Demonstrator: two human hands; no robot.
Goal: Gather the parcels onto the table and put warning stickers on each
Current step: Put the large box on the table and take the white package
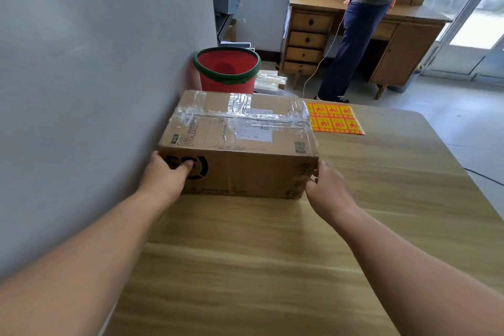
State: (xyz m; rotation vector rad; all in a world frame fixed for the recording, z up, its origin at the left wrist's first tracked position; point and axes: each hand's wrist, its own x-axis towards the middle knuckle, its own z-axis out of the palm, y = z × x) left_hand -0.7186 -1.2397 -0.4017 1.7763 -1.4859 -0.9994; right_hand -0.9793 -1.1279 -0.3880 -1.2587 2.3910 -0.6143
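One parcel (237, 142), a taped cardboard box, is seen at the centre of the frame, resting on the wooden bench (272, 267) with its left end close to the grey wall (95, 63). It is gripped at both near corners: the left hand (166, 174) is wrapped round the lower left corner, thumb pressed on the front face over a black logo, and the right hand (326, 185) is closed on the lower right corner, fingers curled against the end face. One sheet of stickers (335, 118), yellow and orange, lies flat on the bench just right of the parcel, partly hidden behind its far right corner; eight stickers in two rows of four can be counted on the visible part. One red bucket (227, 69) with a green rim stands behind the parcel in the upper middle. At the upper right, one wooden desk (403, 43) with four drawers is seen, and one person (360, 35) stands before it.
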